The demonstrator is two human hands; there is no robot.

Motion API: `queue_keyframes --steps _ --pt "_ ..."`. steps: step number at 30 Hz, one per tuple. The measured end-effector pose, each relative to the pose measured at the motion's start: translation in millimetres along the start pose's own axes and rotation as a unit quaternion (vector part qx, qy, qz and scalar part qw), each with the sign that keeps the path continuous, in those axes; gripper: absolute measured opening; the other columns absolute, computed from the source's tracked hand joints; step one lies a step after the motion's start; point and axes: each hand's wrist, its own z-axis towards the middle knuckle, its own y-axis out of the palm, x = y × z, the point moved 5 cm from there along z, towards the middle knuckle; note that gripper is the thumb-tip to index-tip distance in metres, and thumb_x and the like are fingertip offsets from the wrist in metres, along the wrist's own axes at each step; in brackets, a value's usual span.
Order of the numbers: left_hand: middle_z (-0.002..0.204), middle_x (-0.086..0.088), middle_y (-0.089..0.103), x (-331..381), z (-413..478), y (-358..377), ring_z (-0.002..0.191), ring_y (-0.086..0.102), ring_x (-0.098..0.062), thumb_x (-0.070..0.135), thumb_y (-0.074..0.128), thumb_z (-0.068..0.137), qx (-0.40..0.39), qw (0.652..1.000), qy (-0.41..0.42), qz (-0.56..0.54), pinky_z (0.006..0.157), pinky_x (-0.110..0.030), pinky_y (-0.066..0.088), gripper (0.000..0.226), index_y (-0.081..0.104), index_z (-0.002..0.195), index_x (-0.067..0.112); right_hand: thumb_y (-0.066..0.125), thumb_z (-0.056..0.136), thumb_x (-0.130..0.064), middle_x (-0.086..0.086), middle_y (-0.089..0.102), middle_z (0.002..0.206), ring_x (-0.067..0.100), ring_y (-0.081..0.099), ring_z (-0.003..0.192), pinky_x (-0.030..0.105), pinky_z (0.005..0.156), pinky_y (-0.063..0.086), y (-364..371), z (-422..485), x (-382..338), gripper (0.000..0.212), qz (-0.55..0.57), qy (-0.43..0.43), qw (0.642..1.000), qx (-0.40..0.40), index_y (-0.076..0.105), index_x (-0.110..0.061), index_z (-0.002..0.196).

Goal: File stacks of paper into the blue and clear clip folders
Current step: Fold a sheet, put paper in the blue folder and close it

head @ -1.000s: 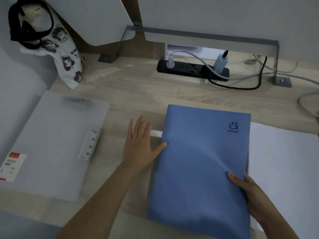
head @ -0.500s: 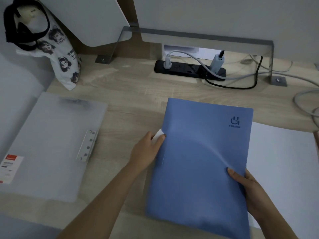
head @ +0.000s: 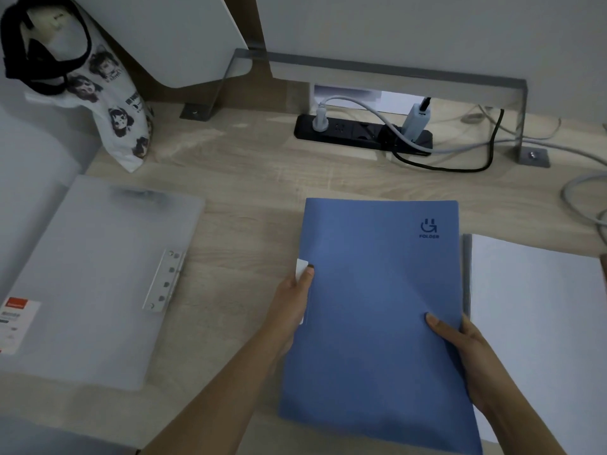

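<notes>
The blue folder [head: 377, 310] lies closed on the wooden desk [head: 249, 178] in front of me, logo at its top right. My left hand [head: 294, 302] grips its left spine edge, thumb on the cover beside a white tab [head: 301, 270]. My right hand [head: 460, 343] holds the right edge, thumb on top. A stack of white paper [head: 538, 316] lies just right of the folder. The clear folder [head: 95, 277] rests at the left with its metal clip [head: 164, 280] along the right side.
A printed tote bag [head: 121, 126] with black straps leans at the back left. A black power strip [head: 361, 134] with plugs and cables sits at the back, under a grey metal bracket [head: 394, 68]. More cables [head: 584, 192] trail at the far right.
My left hand went from lying flat on the desk beside the folder to gripping its left edge at the white tab. The folder has turned straighter; my right hand kept its hold.
</notes>
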Motion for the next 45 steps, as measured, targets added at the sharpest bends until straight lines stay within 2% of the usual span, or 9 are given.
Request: queue_keyframes --steps 5,9,13,19,27,32,35,40,45 --pt "0.097 0.011 0.07 4 9 -13 0.082 0.068 0.002 0.03 0.048 0.095 -0.011 1.0 0.008 0.02 0.064 -0.009 0.051 0.019 0.064 0.103 0.024 0.061 0.082 -0.016 -0.006 0.076 0.087 0.016 0.073 0.076 0.03 0.06 0.056 14 6 3 0.022 0.01 0.001 1.0 -0.009 0.061 -0.027 0.101" --pt "0.11 0.001 0.069 13 19 -36 0.097 0.067 -0.013 0.031 0.053 0.091 0.023 0.997 0.032 0.059 0.087 -0.031 0.053 0.028 0.06 0.114 0.016 0.063 0.082 -0.019 0.0 0.074 0.101 0.021 0.071 0.089 0.036 0.074 0.055 38 18 2 0.028 -0.012 0.004 1.0 -0.025 0.061 -0.019 0.11" --pt "0.091 0.005 0.057 28 27 -66 0.076 0.056 -0.008 0.021 0.055 0.091 0.128 0.984 0.062 0.102 0.066 -0.023 0.045 0.019 0.047 0.106 0.014 0.059 0.087 -0.018 -0.003 0.069 0.109 0.013 0.068 0.093 0.025 0.074 0.055 71 34 -9 0.03 -0.095 -0.038 0.994 -0.047 0.057 -0.019 0.117" --pt "0.104 -0.003 0.057 28 32 -116 0.09 0.058 -0.028 0.015 0.052 0.089 0.215 0.953 0.091 0.193 0.079 -0.042 0.048 0.03 0.046 0.118 0.01 0.054 0.091 -0.021 -0.003 0.062 0.12 0.012 0.062 0.105 0.015 0.077 0.052 119 48 6 0.034 -0.247 -0.074 0.96 -0.105 0.05 -0.022 0.125" --pt "0.129 -0.021 0.046 12 17 -146 0.116 0.047 -0.04 0.005 0.054 0.086 0.265 0.91 0.087 0.306 0.093 -0.046 0.042 0.05 0.038 0.133 0.002 0.046 0.092 -0.037 0.0 0.065 0.091 0.016 0.064 0.069 0.027 0.053 0.054 144 52 24 0.018 -0.459 -0.041 0.883 -0.085 0.05 -0.021 0.099" --pt "0.134 -0.013 0.046 35 -1 -167 0.125 0.038 -0.029 0.003 0.059 0.084 0.289 0.874 0.207 0.332 0.101 -0.037 0.036 0.046 0.047 0.128 0.004 0.031 0.096 -0.038 0.005 0.059 0.085 0.027 0.062 0.084 0.032 0.068 0.043 135 48 0 0.031 -0.652 -0.064 0.754 0.053 0.045 -0.016 0.08" --pt "0.136 -0.015 0.044 44 -1 -205 0.127 0.036 -0.03 0.007 0.06 0.084 0.327 0.859 0.205 0.338 0.102 -0.04 0.036 0.046 0.047 0.129 0.005 0.035 0.096 -0.027 0.002 0.055 0.087 0.023 0.056 0.075 0.032 0.064 0.043 152 39 -17 0.018 -0.584 -0.146 0.793 0.089 0.047 -0.017 0.087" --pt "0.149 -0.023 0.026 31 1 -287 0.139 0.02 -0.037 0.024 0.066 0.083 0.378 0.841 0.109 0.372 0.112 -0.049 0.022 0.067 0.036 0.139 0.004 0.044 0.094 -0.019 0.002 0.059 0.103 0.014 0.054 0.081 0.017 0.061 0.042 236 30 -11 0.013 -0.475 -0.208 0.854 -0.05 0.055 -0.018 0.101" --pt "0.151 -0.026 0.022 9 -9 -342 0.14 0.019 -0.04 0.044 0.069 0.077 0.415 0.833 0.017 0.364 0.114 -0.05 0.017 0.09 0.026 0.143 0.001 0.047 0.093 -0.016 -0.004 0.052 0.104 0.007 0.049 0.092 0.006 0.068 0.04 317 16 26 0.032 -0.358 -0.066 0.906 -0.215 0.049 -0.012 0.125"
